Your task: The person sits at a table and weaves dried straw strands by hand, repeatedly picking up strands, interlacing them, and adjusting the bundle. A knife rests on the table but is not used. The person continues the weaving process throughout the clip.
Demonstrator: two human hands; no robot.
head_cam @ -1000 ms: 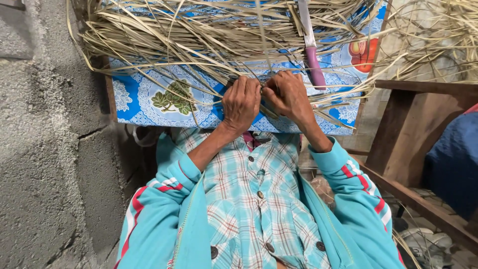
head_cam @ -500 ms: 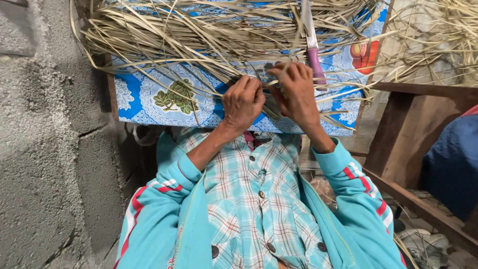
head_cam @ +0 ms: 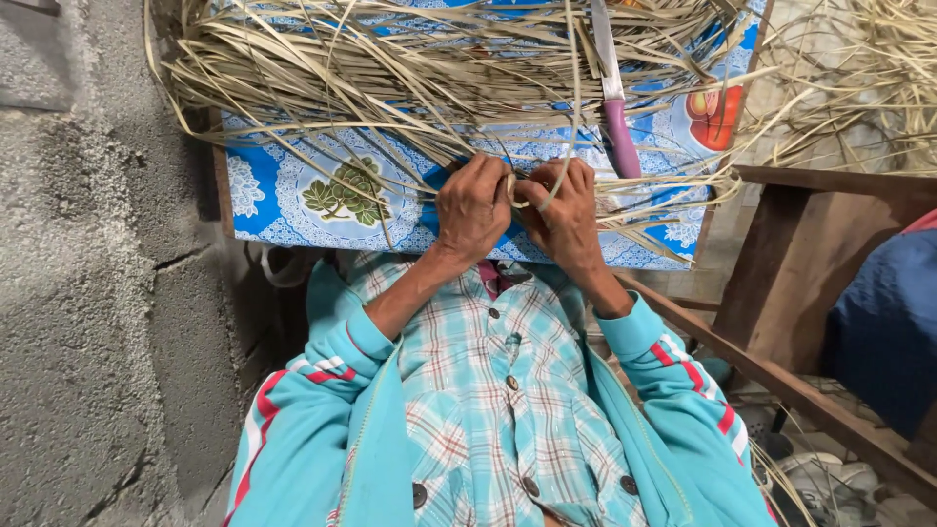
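My left hand point(head_cam: 474, 207) and my right hand point(head_cam: 562, 210) meet at the near edge of a table covered by a blue patterned cloth point(head_cam: 293, 200). Both pinch a thin dried palm strip point(head_cam: 571, 117) that curls into a small loop between the fingers and runs up over the pile. A heap of dried palm strips point(head_cam: 410, 68) covers the table beyond the hands. A knife with a purple handle point(head_cam: 621, 137) lies on the heap just right of my right hand.
A rough grey concrete wall point(head_cam: 88, 293) stands at the left. A dark wooden frame point(head_cam: 781, 293) rises at the right, with more dried strips point(head_cam: 859, 78) above it and blue fabric point(head_cam: 878, 322) beside it. Sandals point(head_cam: 830, 478) lie on the floor.
Both hands have shifted slightly while working the strip; the strip is now bent into a small loop between the fingers. The knife and heap stay put.
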